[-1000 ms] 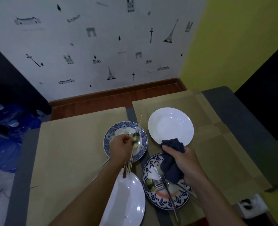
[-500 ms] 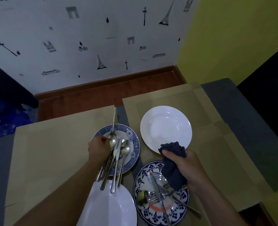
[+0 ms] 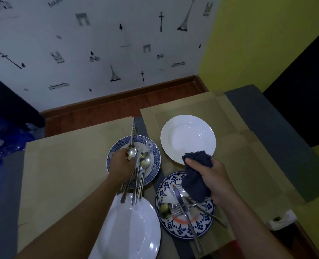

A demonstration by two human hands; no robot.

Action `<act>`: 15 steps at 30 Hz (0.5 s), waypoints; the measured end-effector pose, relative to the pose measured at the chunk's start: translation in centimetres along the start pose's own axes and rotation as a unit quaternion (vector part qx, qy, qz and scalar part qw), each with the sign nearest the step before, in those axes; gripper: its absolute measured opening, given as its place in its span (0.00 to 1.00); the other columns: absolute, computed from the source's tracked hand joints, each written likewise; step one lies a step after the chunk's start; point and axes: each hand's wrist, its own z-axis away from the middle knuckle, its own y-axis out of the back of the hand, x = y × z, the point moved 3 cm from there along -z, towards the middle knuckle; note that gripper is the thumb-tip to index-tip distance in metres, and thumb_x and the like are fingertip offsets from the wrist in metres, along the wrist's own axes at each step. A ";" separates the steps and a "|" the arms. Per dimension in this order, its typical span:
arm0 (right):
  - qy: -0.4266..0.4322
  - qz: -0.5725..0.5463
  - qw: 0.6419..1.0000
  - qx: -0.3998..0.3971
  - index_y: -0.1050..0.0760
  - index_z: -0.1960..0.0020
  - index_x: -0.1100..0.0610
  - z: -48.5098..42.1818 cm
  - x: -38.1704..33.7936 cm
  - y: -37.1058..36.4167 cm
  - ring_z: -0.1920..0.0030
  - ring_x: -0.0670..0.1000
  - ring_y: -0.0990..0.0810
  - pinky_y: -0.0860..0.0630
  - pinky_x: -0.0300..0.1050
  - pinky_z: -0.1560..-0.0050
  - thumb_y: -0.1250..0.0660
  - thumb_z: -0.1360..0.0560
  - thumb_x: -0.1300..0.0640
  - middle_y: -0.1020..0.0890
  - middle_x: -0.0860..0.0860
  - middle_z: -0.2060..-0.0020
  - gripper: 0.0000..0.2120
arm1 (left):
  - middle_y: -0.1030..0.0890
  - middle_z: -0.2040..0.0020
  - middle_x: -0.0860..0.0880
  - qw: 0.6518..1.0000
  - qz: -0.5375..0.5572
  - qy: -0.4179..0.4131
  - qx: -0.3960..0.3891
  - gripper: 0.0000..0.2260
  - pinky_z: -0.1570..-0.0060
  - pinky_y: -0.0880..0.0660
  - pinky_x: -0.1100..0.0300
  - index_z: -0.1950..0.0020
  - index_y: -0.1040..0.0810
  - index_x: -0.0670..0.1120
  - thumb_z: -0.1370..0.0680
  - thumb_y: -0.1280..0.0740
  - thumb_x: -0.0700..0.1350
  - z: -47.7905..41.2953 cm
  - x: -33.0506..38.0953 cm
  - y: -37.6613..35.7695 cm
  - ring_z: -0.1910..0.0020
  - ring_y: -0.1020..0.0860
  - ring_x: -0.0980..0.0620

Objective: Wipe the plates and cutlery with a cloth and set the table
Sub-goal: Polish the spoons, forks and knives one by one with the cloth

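Note:
My left hand (image 3: 122, 162) grips a bundle of spoons and other cutlery (image 3: 137, 176) over a blue-rimmed patterned plate (image 3: 154, 153); one spoon (image 3: 132, 134) points away toward the wall. My right hand (image 3: 213, 176) is closed on a dark blue cloth (image 3: 195, 174) above a blue-and-white patterned plate (image 3: 201, 228). That plate carries a knife (image 3: 187, 215), forks and a spoon. A white plate (image 3: 188, 139) lies at the far right, and another white plate (image 3: 128, 228) sits close to me under my left forearm.
Tan placemats (image 3: 65, 165) cover a grey table (image 3: 263, 128). A brown skirting board (image 3: 121, 107) and a patterned wall lie beyond the far edge. Blue bags (image 3: 3, 141) sit on the floor at left. A small white object (image 3: 282, 219) rests by the right edge.
My left hand has turned the cutlery bundle so the handles hang toward me and one spoon points away. The view has tilted and shifted slightly. My right hand keeps holding the cloth in place.

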 end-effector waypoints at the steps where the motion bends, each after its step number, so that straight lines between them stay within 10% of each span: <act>1: 0.007 -0.007 1.000 0.006 0.17 0.47 0.57 0.5 0.0 0.2 0.51 0.52 0.13 0.17 0.48 0.51 0.21 0.28 0.58 0.11 0.52 0.55 0.11 | 0.19 0.61 0.49 1.000 0.004 -0.004 -0.010 0.02 0.62 0.24 0.58 0.53 0.22 0.47 0.22 0.33 0.41 0.7 0.4 -0.1 0.63 0.21 0.52; 8: 0.041 -0.052 0.997 0.030 0.16 0.48 0.57 4.1 0.3 1.5 0.50 0.52 0.13 0.18 0.52 0.45 0.21 0.28 0.58 0.11 0.52 0.56 0.10 | 0.17 0.51 0.47 0.990 0.000 -0.057 -0.132 0.09 0.63 0.28 0.67 0.43 0.18 0.45 0.19 0.36 0.41 6.3 2.2 -3.5 0.60 0.21 0.56; 15: 0.058 -0.078 0.993 0.063 0.16 0.50 0.57 6.9 1.4 4.2 0.56 0.48 0.12 0.18 0.44 0.57 0.22 0.27 0.58 0.11 0.51 0.58 0.07 | 0.16 0.65 0.48 0.958 -0.006 -0.017 -0.285 0.10 0.57 0.17 0.60 0.57 0.19 0.43 0.20 0.32 0.47 12.3 3.3 -9.1 0.67 0.17 0.56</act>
